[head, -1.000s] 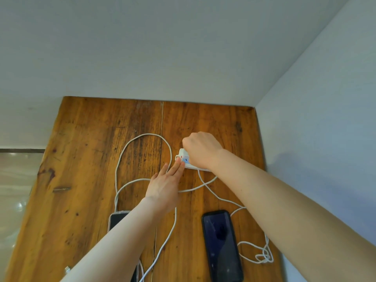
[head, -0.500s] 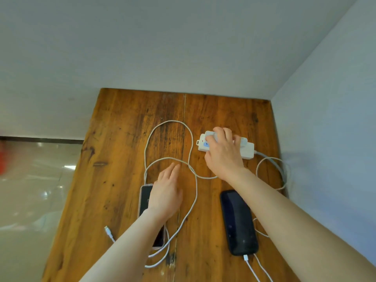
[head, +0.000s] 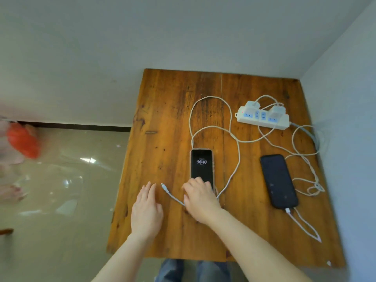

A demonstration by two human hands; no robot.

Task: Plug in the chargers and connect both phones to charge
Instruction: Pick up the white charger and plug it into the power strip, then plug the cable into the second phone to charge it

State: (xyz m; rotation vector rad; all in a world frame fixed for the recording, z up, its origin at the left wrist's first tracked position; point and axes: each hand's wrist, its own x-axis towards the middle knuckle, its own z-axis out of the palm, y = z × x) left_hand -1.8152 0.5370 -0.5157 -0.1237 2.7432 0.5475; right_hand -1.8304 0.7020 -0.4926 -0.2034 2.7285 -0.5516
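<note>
A white power strip (head: 262, 118) lies at the table's back right with two white charger bricks (head: 252, 104) plugged in. The right phone (head: 278, 181) is dark, and a white cable plug (head: 287, 210) is in its near end. The left phone (head: 201, 165) shows 08:10 on its lit screen. My right hand (head: 200, 200) rests over that phone's near end and the white cable (head: 234, 174) beside it. The cable's loose connector (head: 163, 186) lies on the wood between my hands. My left hand (head: 146, 210) is flat on the table, fingers apart, just left of the connector.
The wooden table (head: 168, 119) stands in a corner, walls behind and to the right. Spare cable loops (head: 311, 186) lie along the right edge. Glossy tiled floor (head: 61, 180) is to the left, with a blurred red object (head: 22, 142). My legs show below the near edge.
My right hand left the power strip and came back to the near end of the left phone. My left hand slid off that phone to the left. The phone's screen now shows lit.
</note>
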